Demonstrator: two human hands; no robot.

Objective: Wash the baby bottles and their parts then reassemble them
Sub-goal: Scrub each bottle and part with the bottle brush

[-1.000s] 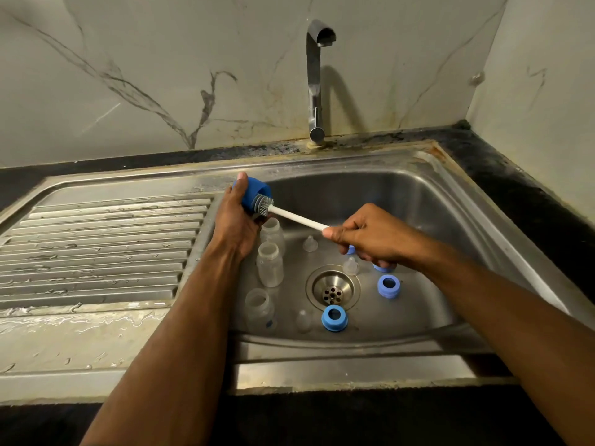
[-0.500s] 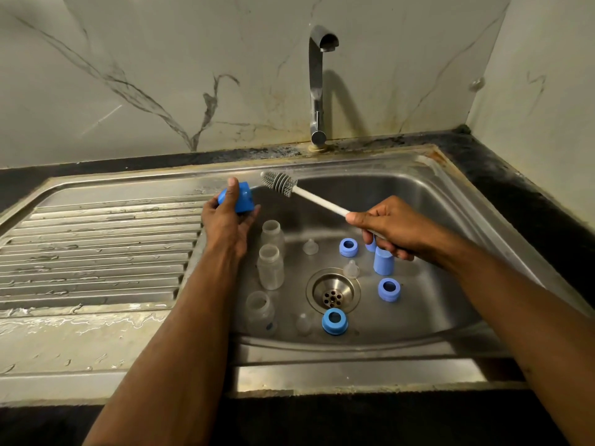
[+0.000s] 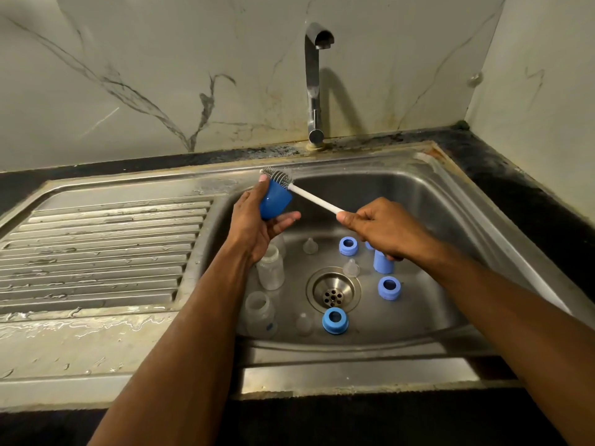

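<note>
Stainless sink (image 3: 450,201) with the ribbed drainboard (image 3: 96,252) to its left and the tap (image 3: 314,91) at the back, no water visible from it. Both hands are up over the back-left of the basin, apart from each other. Left hand (image 3: 254,226) grips the blue cap (image 3: 275,201), thumb on the far side, fingers underneath. Right hand (image 3: 383,231) is clamped on the brush (image 3: 309,196) by its white handle. Brush long axis runs from the right hand up and left, bristle head pointing at the back-left sink rim and resting against the cap's upper end. Cap long axis is tilted, one end up toward the bristles, the other down toward the palm; can't tell which end is the open one. Down in the basin: clear bottles (image 3: 270,268) along the left wall, upright, another blue cap (image 3: 383,260) standing under the right hand, three blue collar rings (image 3: 335,320) lying flat with holes up, small clear teats (image 3: 351,268) near the drain (image 3: 333,291). Risks as I read it: wet cap held on few fingers, so a hard scrub stroke could pop it out into the basin or onto the drainboard. A dropped cap could also topple the bottles right below that hand. Teats sit close to the drain, and one touches its rim.
</note>
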